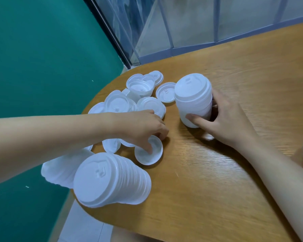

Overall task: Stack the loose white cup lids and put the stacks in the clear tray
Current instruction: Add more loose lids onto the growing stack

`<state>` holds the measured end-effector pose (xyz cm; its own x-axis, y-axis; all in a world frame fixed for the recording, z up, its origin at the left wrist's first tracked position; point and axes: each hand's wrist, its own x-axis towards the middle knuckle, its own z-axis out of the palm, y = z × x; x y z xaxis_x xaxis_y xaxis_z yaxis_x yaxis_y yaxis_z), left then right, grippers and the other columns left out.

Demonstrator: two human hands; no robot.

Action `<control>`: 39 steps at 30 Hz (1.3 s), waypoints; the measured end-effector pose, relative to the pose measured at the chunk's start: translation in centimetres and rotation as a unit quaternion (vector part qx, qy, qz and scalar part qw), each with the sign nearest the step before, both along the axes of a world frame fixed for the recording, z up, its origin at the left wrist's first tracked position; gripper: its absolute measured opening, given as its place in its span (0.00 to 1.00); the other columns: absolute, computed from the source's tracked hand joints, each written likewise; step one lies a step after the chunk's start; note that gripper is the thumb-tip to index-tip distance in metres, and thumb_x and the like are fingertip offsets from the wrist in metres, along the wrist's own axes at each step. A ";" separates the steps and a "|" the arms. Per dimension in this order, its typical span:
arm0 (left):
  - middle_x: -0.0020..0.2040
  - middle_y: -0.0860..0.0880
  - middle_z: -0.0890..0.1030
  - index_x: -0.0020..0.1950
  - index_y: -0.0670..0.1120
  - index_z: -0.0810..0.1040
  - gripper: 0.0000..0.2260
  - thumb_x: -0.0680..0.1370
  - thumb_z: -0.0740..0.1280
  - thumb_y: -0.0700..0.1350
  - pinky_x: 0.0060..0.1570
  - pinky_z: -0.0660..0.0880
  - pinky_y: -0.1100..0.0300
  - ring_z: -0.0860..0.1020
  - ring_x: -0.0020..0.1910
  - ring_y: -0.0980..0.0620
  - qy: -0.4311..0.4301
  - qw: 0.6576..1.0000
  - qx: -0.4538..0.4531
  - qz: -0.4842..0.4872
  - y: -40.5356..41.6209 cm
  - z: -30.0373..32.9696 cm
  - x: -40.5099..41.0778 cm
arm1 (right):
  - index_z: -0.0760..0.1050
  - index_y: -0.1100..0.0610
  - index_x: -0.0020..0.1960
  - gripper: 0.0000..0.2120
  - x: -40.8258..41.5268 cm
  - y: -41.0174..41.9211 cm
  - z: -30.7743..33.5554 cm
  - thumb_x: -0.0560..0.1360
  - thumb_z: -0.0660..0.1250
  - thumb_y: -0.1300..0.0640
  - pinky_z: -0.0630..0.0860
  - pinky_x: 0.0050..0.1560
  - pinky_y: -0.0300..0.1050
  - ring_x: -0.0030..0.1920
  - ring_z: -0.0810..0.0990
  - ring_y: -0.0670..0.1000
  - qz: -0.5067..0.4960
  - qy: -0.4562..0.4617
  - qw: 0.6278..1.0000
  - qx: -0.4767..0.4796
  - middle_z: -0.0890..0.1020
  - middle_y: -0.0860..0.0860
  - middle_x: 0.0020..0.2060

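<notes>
Your left hand (pixel 147 126) has its fingertips curled down into an upturned lid (pixel 148 151), pinching its rim to lift it, while your right hand (pixel 222 119) clamps the growing stack (pixel 193 100) upright, likely so the next lid can drop on squarely. Loose lids (pixel 140 95) lie scattered at the far left, a finished stack (pixel 112 179) lies tipped at the table (pixel 217 189) edge nearest you (the clear tray isn't in view).

Rounded wood-grain surface (pixel 226 172) before me carries: scattered loose white plastic cup lids (pixel 129 100); one nested lid stack lying sideways (pixel 115 180); one tilted stack (pixel 193 100); single upturned lid (pixel 149 152).
</notes>
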<state>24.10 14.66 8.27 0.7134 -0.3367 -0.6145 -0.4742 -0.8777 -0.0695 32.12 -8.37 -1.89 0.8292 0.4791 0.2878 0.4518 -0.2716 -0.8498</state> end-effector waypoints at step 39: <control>0.63 0.56 0.82 0.71 0.46 0.79 0.19 0.82 0.64 0.33 0.61 0.75 0.62 0.79 0.62 0.59 -0.362 0.855 -0.355 0.109 -2.8 4.5 3.6 | 0.73 0.43 0.66 0.28 0.2 0.2 0.0 0.70 0.75 0.36 0.77 0.56 0.54 0.53 0.80 0.44 0.020 -0.026 0.999 0.013 0.81 0.38 0.52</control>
